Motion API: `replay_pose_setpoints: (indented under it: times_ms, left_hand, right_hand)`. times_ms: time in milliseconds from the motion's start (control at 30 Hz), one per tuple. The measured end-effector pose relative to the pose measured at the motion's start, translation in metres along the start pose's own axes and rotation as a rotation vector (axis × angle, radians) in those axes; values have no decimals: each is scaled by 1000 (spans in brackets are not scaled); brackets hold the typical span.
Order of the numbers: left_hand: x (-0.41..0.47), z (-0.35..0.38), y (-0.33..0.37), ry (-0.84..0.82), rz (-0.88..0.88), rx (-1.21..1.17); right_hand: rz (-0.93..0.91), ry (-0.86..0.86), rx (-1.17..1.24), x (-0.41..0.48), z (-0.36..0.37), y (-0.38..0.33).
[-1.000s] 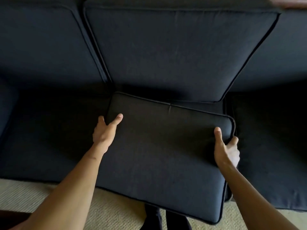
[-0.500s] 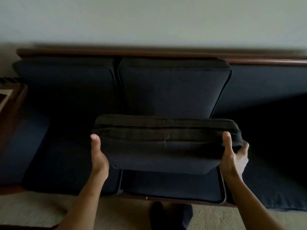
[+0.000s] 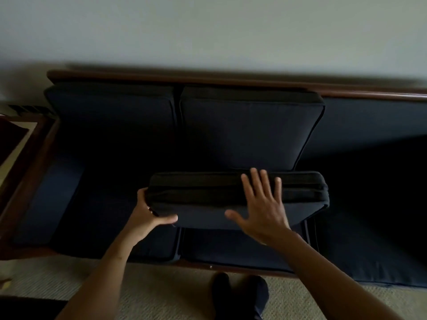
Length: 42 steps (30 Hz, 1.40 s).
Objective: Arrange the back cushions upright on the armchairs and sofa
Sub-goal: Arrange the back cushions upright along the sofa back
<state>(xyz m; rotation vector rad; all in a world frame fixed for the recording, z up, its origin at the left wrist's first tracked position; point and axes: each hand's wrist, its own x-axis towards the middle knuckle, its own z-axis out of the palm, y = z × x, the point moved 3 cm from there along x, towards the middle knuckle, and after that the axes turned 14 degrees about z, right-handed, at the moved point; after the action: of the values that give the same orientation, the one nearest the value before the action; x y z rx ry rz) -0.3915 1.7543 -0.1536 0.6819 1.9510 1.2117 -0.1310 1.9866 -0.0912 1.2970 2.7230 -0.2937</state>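
back cushions are the matter here: two of them already stand upright against the sofa (image 3: 360, 125) back, the left back cushion (image 3: 111, 125) beside the middle back cushion (image 3: 249, 135), their inner edges touching. a third, the loose cushion (image 3: 208, 192), is held in front of the middle one, above the seat cushions (image 3: 231, 248), tipped so its zippered edge band faces up toward the camera. the rightmost section of the sofa shows only its plain dark backrest (much of that corner sits in deep shadow, so detail is hard to read).

of the two hands, the left hand (image 3: 147, 215) grips the loose cushion at its left end, thumb pressed on the near face and fingers wrapped round the far side. the right hand (image 3: 261, 204) is spread wide, fingers splayed, lying over the near face and top edge of the same cushion toward its right half; it is motion-blurred, and i cannot tell whether the palm is pressing flat or just off the fabric. it is not closed round anything.

a dark wooden rail (image 3: 208, 79) runs along the sofa top, against a pale wall (image 3: 208, 31). the wooden frame also edges the left arm. beige carpet (image 3: 161, 289) covers the floor, where the person's dark-socked feet (image 3: 240, 294) stand just before the sofa's front edge.
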Motion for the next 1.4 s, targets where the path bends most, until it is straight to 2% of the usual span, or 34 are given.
replay_pose_setpoints:
  times_ms: [67,167,433,600,733,900,1000,1133,1200,1300,1400]
  left_hand:
    - [2,-4,-2,-44,15,99]
    - [8,1,1,-5,90,111]
    - [9,6,16,-36,74,41]
    - [-22,21,37,-21,193,76]
    - [-45,36,87,-2,346,127]
    - [-56,72,192,-7,559,140]
    - [-65,108,264,-60,743,254]
    - [-71,172,327,-129,937,526]
    - [-68,210,334,-162,959,681]
    - [-66,276,313,-313,920,896]
    - [-68,332,292,-370,927,1018]
  right_hand:
    - [-131,-43,-50,13,2,-24]
    - [-211,-61,-74,31,3,-53]
    - [-216,114,-83,26,8,-58]
    - [-221,176,14,-3,-2,-34]
    - [-228,270,159,-24,-25,3]
    - [-178,387,370,-40,-64,65]
    - [-132,387,570,-53,-76,108]
    - [-70,250,826,-71,-73,157]
    - [-34,212,949,-77,-74,177]
    - [-45,150,1137,-83,-87,195]
    - [-26,169,1153,-85,-102,208]
